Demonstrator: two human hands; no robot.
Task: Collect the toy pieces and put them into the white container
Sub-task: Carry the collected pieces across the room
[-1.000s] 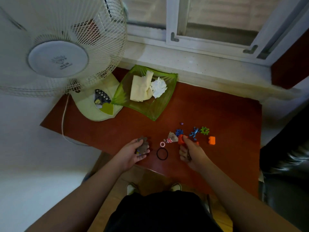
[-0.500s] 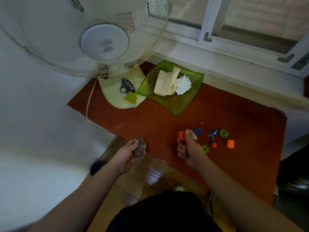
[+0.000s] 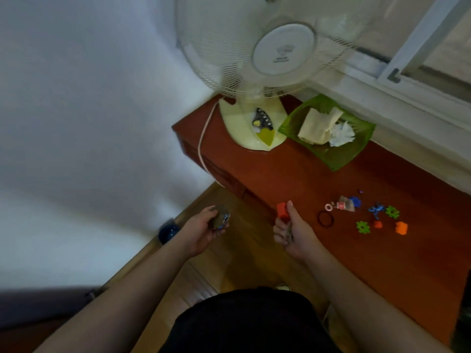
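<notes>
My left hand (image 3: 204, 231) is closed around a handful of toy pieces (image 3: 221, 219), held over the wooden floor left of the table. My right hand (image 3: 293, 235) grips an orange toy block (image 3: 282, 209) between thumb and fingers, at the table's near-left edge. Several pieces lie on the red table (image 3: 280, 179): two green gear pieces (image 3: 363, 227) (image 3: 392, 212), a blue figure (image 3: 376, 209), a blue gear (image 3: 355, 201), a small orange piece (image 3: 377, 224) and an orange block (image 3: 401, 228). No white container shows.
A white desk fan (image 3: 257, 80) stands at the table's far left corner, its cord (image 3: 204, 146) hanging over the edge. A green dish (image 3: 328, 154) holds paper scraps. A black ring (image 3: 325, 218), a small pink ring (image 3: 328, 207) and a wrapper (image 3: 344, 205) lie by the toys. A dark round object (image 3: 169, 231) rests on the floor.
The view has swung left toward the wall. Both hands have drawn back off the table to its left edge, the right one carrying the orange block away from the toy cluster.
</notes>
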